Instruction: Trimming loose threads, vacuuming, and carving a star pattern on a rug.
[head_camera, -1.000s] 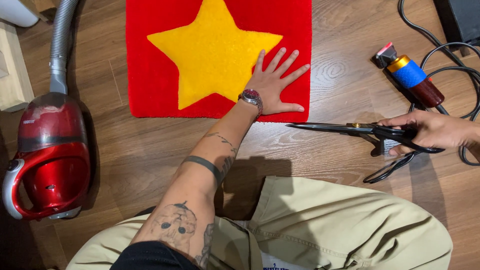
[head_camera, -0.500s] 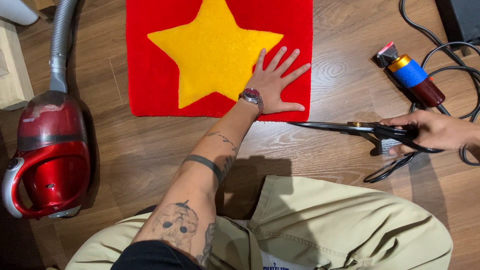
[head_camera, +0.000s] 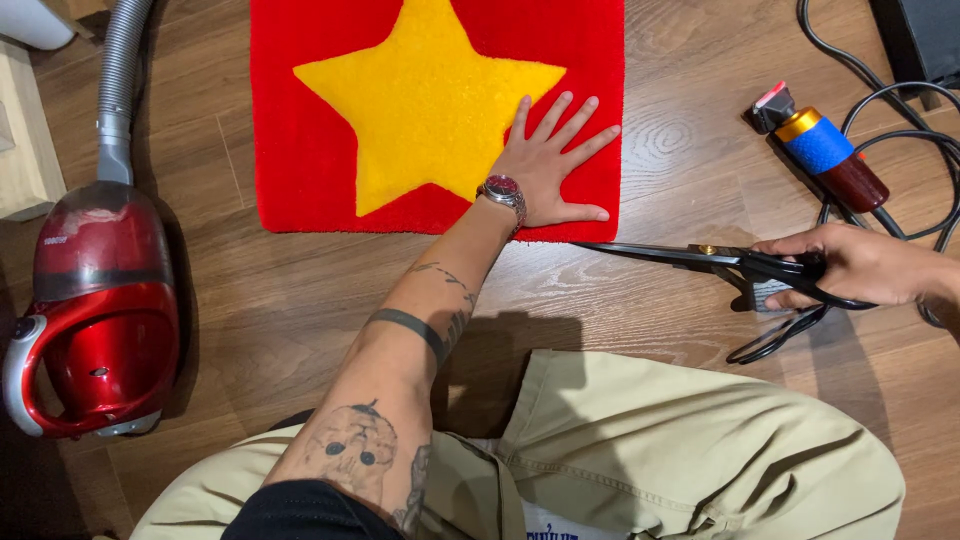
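The left hand (head_camera: 548, 170) lies flat, fingers spread, on the red rug (head_camera: 310, 120). The right hand (head_camera: 860, 265) grips black scissors (head_camera: 700, 257), blades nearly closed, tips just beside the rug's corner.

Fuzzy pile rug (head_camera: 310, 150), dark metal scissors (head_camera: 680, 255), glossy plastic vacuum (head_camera: 95, 330), wood-grain floor (head_camera: 650, 310).

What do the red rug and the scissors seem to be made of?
Rug: probably tufted yarn, matte; its surface looks fuzzy under the left hand. Scissors in the right hand: likely metal blades with a dark finish, thin and smooth, with a brass-coloured pivot.
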